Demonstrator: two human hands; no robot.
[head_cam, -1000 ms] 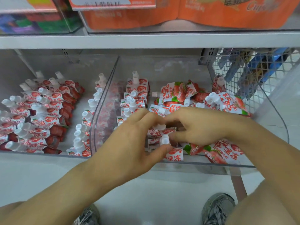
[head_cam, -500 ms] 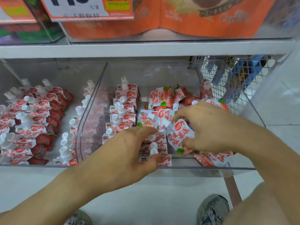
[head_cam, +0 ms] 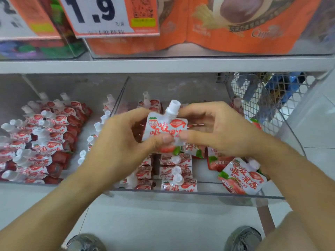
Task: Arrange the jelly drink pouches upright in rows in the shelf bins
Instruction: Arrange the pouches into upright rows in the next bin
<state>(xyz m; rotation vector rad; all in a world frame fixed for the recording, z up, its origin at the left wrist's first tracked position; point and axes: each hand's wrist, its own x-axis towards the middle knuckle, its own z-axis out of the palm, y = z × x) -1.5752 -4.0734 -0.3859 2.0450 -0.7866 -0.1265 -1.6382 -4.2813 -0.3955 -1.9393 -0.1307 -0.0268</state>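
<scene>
A white-and-red strawberry jelly pouch (head_cam: 165, 126) with a white spout is held upright above the right clear bin (head_cam: 199, 193). My left hand (head_cam: 119, 142) grips its left side and my right hand (head_cam: 215, 131) pinches its right side, thumbs meeting on its front. Below them, rows of upright pouches (head_cam: 176, 173) fill the bin's left and middle. A loose pouch (head_cam: 243, 176) lies flat at the bin's front right, with more loose ones behind my right hand. The left bin (head_cam: 78, 87) holds several rows of pouches (head_cam: 41, 138).
A wire mesh basket (head_cam: 268, 98) stands at the right behind the bin. The shelf above carries orange snack bags (head_cam: 217, 28) and a 1.9 price tag (head_cam: 108, 15). My shoes (head_cam: 243, 238) stand on the white floor below.
Both hands rose from the pouch rows in the right bin, lifting one pouch up between them. The camera tilted upward, showing more of the upper shelf.
</scene>
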